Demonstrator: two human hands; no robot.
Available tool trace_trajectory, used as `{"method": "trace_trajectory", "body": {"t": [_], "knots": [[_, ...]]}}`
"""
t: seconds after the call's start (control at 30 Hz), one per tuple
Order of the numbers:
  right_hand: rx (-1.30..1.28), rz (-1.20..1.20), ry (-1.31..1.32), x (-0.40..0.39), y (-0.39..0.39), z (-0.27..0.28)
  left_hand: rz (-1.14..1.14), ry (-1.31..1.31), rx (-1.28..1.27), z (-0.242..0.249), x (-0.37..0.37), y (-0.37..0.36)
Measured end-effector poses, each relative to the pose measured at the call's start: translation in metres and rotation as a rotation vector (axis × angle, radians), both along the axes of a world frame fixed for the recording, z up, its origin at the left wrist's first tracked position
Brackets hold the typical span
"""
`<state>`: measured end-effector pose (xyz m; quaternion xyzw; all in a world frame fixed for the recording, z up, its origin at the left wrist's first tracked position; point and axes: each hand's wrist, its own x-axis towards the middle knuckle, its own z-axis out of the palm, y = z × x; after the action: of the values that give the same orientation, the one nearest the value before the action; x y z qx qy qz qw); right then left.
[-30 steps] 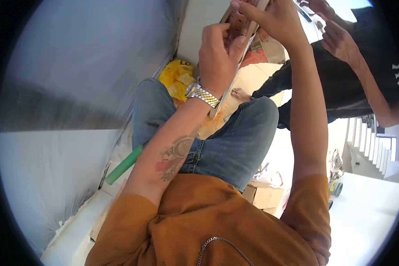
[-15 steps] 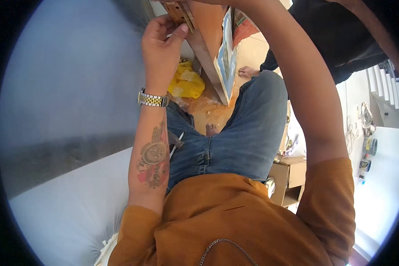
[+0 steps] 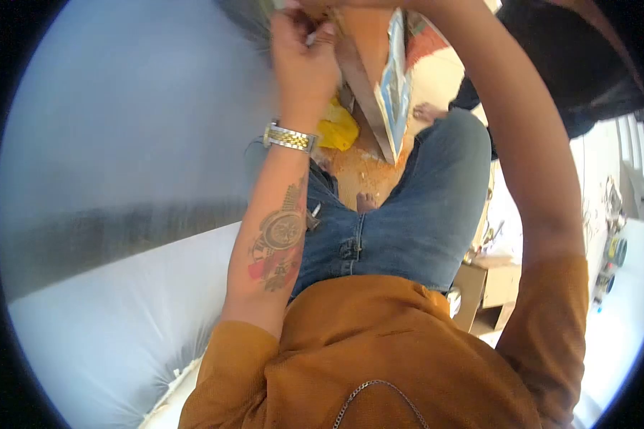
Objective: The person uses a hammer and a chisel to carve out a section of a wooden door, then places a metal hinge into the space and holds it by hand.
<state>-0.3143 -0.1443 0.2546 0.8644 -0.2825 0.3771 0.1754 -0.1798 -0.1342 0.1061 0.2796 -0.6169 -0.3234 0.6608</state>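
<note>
My left hand, with a metal watch on its wrist, is raised at the top with its fingers curled together against the edge of a wooden door panel. Blur hides what lies between the fingers; a small pale spot shows by the thumb. My right hand reaches across the top of the panel and is mostly cut off by the upper border, so its fingers do not show. A torn blue and white covering hangs along the panel's side.
A yellow plastic bag lies on the dusty floor behind the panel. Another person in dark clothing stands close on the right, a bare foot showing. A wooden cabinet stands by my right side; plastic sheeting hangs on the left.
The view has shifted, so my arms and the panel appear farther right. The brass hinge seen earlier at my left fingers is now hidden or blurred. My left fingers have curled in more.
</note>
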Motion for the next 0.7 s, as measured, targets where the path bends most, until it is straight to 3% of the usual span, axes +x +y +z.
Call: {"method": "trace_trajectory", "body": {"t": [0.07, 0.1, 0.23, 0.3, 0.37, 0.4, 0.47, 0.57, 0.7], "knots": [[0.084, -0.049, -0.111, 0.011, 0.011, -0.009, 0.059, 0.056, -0.026, 0.011, -0.002, 0.003], [0.192, -0.133, -0.234, 0.016, 0.019, -0.014, 0.067, -0.014, -0.001, 0.012, -0.001, 0.006], [0.369, -0.224, -0.324, 0.02, 0.031, -0.054, 0.105, -0.175, 0.107, 0.018, 0.01, 0.012], [0.463, -0.261, -0.435, 0.021, 0.03, -0.059, 0.084, -0.155, 0.157, 0.021, 0.017, 0.009], [0.472, -0.3, -0.396, 0.023, 0.03, -0.061, -0.212, -0.139, 0.175, 0.014, 0.031, -0.004], [0.356, -0.288, -0.45, 0.02, 0.026, -0.069, -0.202, -0.117, 0.169, 0.019, 0.035, -0.006], [0.197, -0.269, -0.495, 0.016, 0.019, -0.078, -0.398, 0.179, 0.142, 0.034, 0.043, -0.003], [0.324, -0.215, -0.619, 0.019, 0.021, -0.079, -0.54, 0.287, 0.11, 0.049, 0.043, -0.004], [0.328, -0.285, -0.646, 0.022, 0.025, -0.088, -0.403, 0.113, 0.092, 0.054, 0.033, -0.011]]}}
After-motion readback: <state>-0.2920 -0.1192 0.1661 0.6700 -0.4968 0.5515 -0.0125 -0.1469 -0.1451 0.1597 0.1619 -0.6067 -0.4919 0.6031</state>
